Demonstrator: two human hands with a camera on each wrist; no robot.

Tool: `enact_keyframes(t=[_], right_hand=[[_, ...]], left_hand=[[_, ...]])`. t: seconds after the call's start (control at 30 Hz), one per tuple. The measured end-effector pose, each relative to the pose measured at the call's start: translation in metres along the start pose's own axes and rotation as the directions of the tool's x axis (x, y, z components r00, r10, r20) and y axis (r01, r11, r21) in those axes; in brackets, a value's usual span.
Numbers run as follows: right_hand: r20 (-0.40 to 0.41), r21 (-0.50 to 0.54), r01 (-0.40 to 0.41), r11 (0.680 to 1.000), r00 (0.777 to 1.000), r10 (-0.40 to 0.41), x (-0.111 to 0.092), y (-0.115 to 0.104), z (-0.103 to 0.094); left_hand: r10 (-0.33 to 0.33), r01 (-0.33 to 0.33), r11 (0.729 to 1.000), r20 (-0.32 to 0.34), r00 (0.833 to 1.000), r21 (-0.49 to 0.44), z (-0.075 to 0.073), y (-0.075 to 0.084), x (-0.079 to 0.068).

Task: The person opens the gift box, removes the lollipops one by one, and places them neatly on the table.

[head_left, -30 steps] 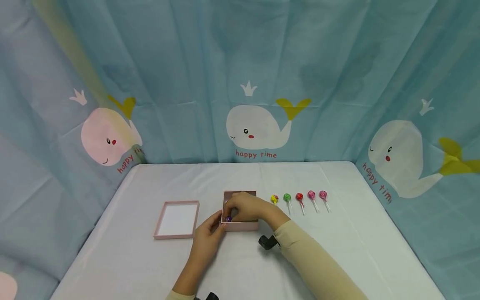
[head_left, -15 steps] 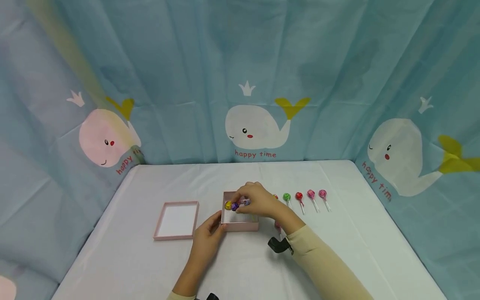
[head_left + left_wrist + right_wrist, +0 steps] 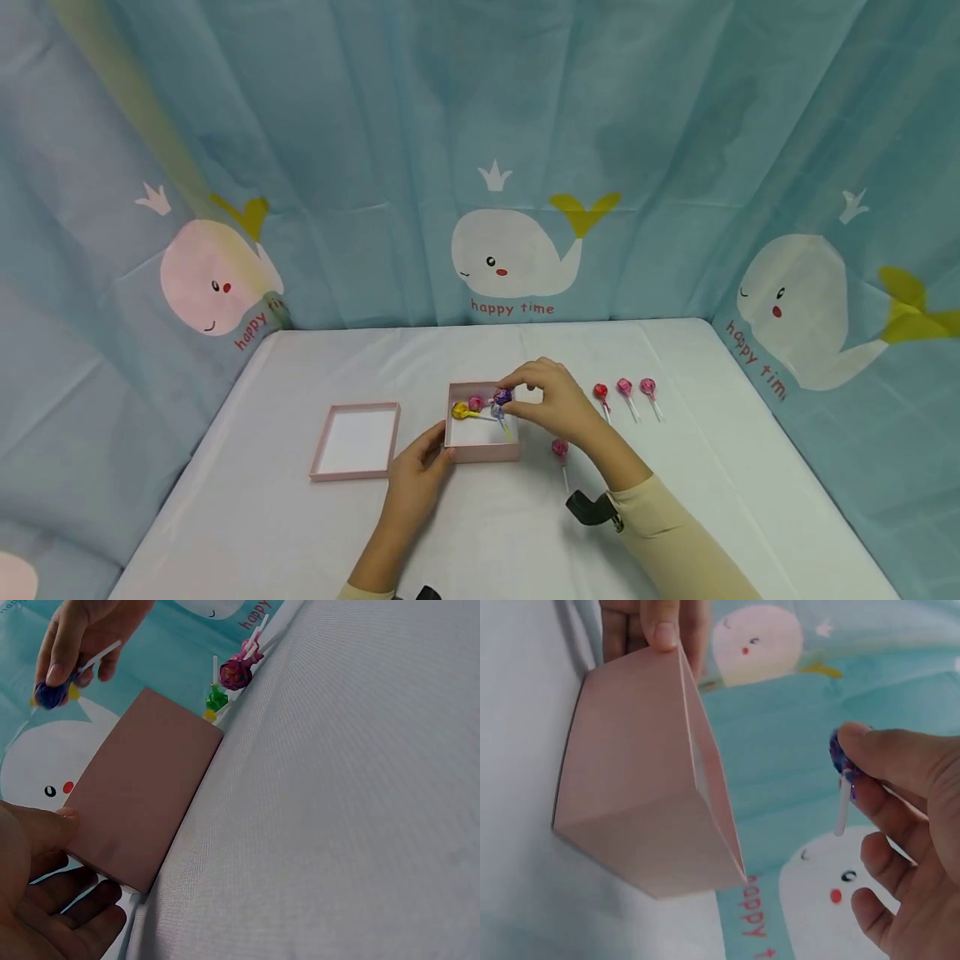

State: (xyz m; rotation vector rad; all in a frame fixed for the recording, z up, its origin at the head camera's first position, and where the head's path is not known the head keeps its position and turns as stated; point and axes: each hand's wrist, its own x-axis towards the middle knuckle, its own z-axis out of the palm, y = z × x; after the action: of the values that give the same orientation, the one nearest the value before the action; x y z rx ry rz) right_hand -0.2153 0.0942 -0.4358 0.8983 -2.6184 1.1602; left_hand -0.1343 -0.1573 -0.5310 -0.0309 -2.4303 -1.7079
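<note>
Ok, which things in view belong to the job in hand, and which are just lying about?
Belongs, it seems:
pink box, held by the left hand
purple lollipop, pinched by the right hand
yellow lollipop and others in the box
red lollipop and others on the table, likely

Lying about:
pink tray, in neither hand, perhaps the box's lid
whale-print curtain, hanging behind

The left forearm (image 3: 386,546) slants from near seven o'clock toward one, the left hand (image 3: 415,468) gripping between thumb and fingers. The right forearm (image 3: 678,542) points toward half past ten; at the left hand's two o'clock, the right hand (image 3: 558,404) pinches with thumb and index finger.
</note>
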Motion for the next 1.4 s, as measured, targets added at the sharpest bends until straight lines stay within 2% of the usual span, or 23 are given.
enact_keyframes(t=[0.17,0.4,0.6,0.87,1.1,1.4], right_hand=[[-0.087,0.027,-0.096,0.995,0.991,0.098,-0.02,0.008,-0.013],[-0.213,0.026,-0.062,0.998,0.975,0.066,-0.058,0.022,-0.023],[-0.271,0.032,-0.121,0.992,0.954,0.125,-0.083,0.034,-0.026],[-0.288,0.108,-0.19,0.976,0.934,0.213,-0.097,0.05,-0.022],[-0.272,0.074,-0.298,0.952,0.912,0.307,-0.104,0.061,-0.022],[-0.152,0.067,-0.462,0.884,0.871,0.467,-0.111,0.074,-0.026]], left_hand=[[0.0,0.0,1.0,-0.003,1.0,-0.013,0.0,0.0,0.0],[-0.012,0.012,1.0,0.008,1.0,-0.022,0.0,0.001,-0.001],[-0.009,0.009,1.0,0.002,1.0,0.004,0.001,0.0,-0.001],[-0.03,0.03,1.0,0.005,1.0,-0.009,0.002,0.0,-0.001],[-0.025,0.025,1.0,0.004,1.0,-0.012,0.001,-0.001,-0.001],[-0.018,0.018,1.0,-0.003,1.0,-0.006,0.002,-0.001,0.0]])
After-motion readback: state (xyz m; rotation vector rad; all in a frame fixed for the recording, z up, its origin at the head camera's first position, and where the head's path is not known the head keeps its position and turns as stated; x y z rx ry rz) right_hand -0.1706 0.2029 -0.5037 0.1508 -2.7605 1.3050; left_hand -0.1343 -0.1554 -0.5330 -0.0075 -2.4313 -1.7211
